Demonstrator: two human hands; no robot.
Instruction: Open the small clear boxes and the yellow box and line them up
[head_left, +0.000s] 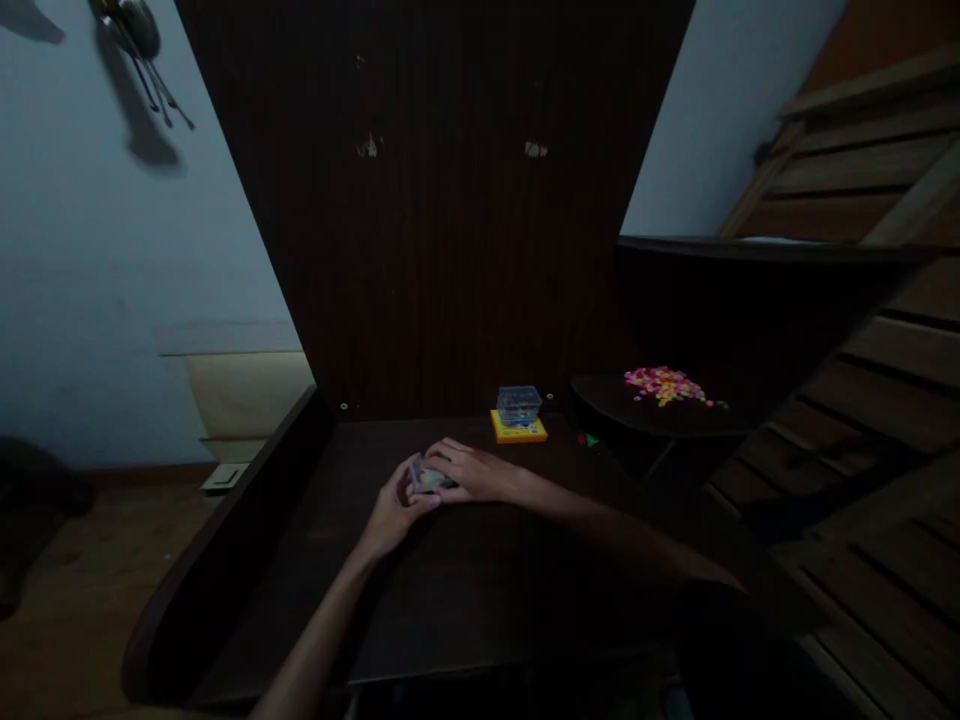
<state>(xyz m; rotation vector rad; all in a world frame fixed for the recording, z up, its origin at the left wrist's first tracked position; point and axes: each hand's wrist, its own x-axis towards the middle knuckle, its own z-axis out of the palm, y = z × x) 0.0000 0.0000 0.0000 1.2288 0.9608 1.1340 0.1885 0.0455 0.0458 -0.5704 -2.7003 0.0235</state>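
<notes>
Both of my hands meet over a small pale, box-like object (426,478) near the middle of a dark wooden table (450,590). My left hand (394,510) grips it from the near left side with curled fingers. My right hand (474,472) lies over its far right side, fingers bent around it. The light is dim and the object is mostly covered, so I cannot make out what it is.
A clear plastic container (518,404) stands on a yellow-orange box (519,429) at the back of the table. A pile of small pink and yellow pieces (664,385) lies on a dark round side surface (637,415) to the right. Wooden slats rise at the far right.
</notes>
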